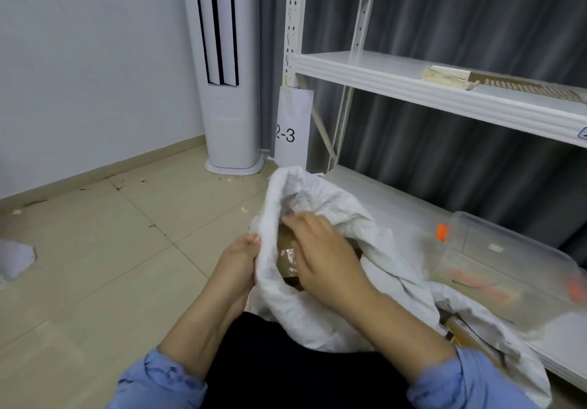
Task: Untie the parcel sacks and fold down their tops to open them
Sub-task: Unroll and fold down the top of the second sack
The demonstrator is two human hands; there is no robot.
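Sack (320,195): untied, fold-down apparently pending. I see left hand (241,259) gripping rim, nine o'clock; right hand (324,259), grip unclear.

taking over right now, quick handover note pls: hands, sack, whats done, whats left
Left hand: grips the near rim of the white woven sack.
Right hand: in the sack's mouth, over a brown taped parcel; whether it pinches fabric is unclear.
Sack: in front of the person, draped partly over the lower shelf, next to a clear plastic box.
Done: mouth open, no tie visible.
Left: fold the top down all round.
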